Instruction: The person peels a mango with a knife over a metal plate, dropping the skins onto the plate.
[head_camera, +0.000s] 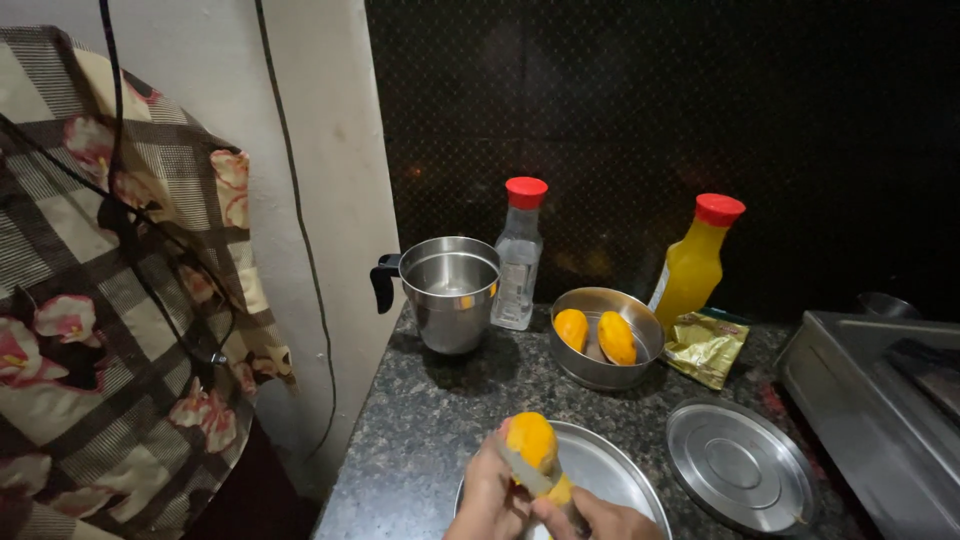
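My left hand (487, 495) holds a peeled orange-yellow mango (531, 441) upright over a steel plate (610, 470) at the bottom of the head view. My right hand (597, 519) grips a knife (527, 472) whose blade lies across the mango's lower part. Behind, a steel bowl (600, 372) holds two more peeled mangoes (616, 337).
On the dark granite counter (430, 420) stand a steel jar with a black handle (450, 292), a clear bottle with a red cap (519, 255), a yellow bottle with a red cap (693, 262), a gold packet (705, 346), a steel lid (738, 465) and a stove (880, 400). A floral cloth (110, 300) hangs on the left.
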